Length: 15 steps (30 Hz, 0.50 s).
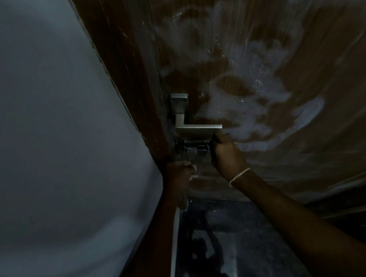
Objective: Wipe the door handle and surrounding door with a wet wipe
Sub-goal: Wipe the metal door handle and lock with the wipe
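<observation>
Brown wooden door [321,49], dim light. Silver lever handle [196,128] mounted on a square plate [179,101] near the door's left edge. Whitish wet smears [255,103] on panel right of handle. Dark glossy floor [242,244] below.

Door handle [196,128] just above R grip [226,155]. L grip [178,176] left of R grip & lower, at door [301,167] edge. Wall [45,136] left of L grip, floor [240,237] below both.
</observation>
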Motion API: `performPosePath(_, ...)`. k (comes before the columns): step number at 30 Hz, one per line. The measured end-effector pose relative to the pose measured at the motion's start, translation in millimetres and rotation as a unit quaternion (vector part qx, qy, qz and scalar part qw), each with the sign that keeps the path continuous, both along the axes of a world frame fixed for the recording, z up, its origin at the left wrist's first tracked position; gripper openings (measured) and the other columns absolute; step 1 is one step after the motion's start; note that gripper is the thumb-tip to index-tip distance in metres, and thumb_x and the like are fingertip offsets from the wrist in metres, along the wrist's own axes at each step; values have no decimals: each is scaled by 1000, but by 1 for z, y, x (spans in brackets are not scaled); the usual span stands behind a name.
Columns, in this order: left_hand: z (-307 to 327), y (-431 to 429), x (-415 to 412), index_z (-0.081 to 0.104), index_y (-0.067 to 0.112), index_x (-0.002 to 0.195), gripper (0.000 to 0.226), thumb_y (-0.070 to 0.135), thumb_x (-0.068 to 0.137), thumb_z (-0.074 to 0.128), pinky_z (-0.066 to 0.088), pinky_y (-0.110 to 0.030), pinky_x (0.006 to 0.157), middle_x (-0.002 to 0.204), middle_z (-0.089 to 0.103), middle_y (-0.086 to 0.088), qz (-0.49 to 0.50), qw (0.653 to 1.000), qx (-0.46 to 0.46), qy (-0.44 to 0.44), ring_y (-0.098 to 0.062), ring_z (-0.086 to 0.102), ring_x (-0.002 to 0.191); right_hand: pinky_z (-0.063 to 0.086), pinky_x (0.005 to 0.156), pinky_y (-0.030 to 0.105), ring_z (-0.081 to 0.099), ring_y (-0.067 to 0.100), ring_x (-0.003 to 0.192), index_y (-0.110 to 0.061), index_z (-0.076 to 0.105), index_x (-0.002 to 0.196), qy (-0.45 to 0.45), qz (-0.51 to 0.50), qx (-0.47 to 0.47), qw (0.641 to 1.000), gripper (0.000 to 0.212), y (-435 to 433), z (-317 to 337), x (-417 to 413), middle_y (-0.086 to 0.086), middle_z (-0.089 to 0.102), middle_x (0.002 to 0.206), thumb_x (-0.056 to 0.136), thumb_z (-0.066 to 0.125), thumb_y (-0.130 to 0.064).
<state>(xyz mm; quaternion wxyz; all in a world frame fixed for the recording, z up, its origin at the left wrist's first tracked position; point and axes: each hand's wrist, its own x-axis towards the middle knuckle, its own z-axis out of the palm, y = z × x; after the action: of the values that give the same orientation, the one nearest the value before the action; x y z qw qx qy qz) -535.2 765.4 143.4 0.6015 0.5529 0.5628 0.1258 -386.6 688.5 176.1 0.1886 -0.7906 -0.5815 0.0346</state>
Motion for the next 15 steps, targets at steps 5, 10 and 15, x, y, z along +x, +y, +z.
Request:
performPosePath(5, -3, -1, -4, 67, 16, 73, 20, 7, 91, 66, 51, -23, 63, 73, 64, -3, -12, 999, 11, -42, -14, 62, 63, 52, 93, 42, 58, 34, 108, 2, 68, 112, -26, -1, -31, 999, 21, -19, 0, 11, 20, 59, 121, 94, 57, -1)
performPosePath(10, -7, -1, -4, 70, 15, 75, 17, 9, 91, 66, 49, -15, 51, 71, 65, 2, 1, 998, -12, -61, -9, 62, 58, 54, 87, 40, 63, 35, 97, 5, 70, 107, 5, -39, -10, 999, 18, -24, 5, 14, 21, 63, 113, 96, 58, -3)
performPosePath(15, -8, 5, -3, 67, 8, 82, 14, 11, 95, 61, 47, -18, 54, 76, 61, -7, -2, 998, -56, -39, -13, 54, 62, 51, 96, 46, 57, 40, 113, 6, 70, 109, -2, -12, -32, 999, 29, 1, 7, -10, 25, 60, 122, 82, 60, 10)
